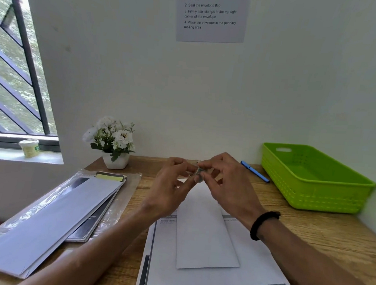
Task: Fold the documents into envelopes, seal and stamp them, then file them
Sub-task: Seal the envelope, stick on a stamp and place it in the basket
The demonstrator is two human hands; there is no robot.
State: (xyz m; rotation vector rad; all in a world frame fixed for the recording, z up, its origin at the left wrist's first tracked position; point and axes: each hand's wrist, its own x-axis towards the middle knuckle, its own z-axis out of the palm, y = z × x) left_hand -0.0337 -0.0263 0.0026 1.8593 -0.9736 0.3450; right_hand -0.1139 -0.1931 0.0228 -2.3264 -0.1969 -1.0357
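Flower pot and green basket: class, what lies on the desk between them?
In the head view, between the flower pot and the green basket are both hands, pinching a small item, and a blue pen.

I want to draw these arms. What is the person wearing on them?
Both arms are bare, with no sleeves in view. The right wrist has a black band around it, thick and round like a hair tie. The left hand and right hand show no rings, gloves or watch.

Small office mailing desk: wooden desk [331, 237] against wall, posted instruction sheet [211, 15], envelope stack [43, 219], green tray [313, 186], pen [255, 171].
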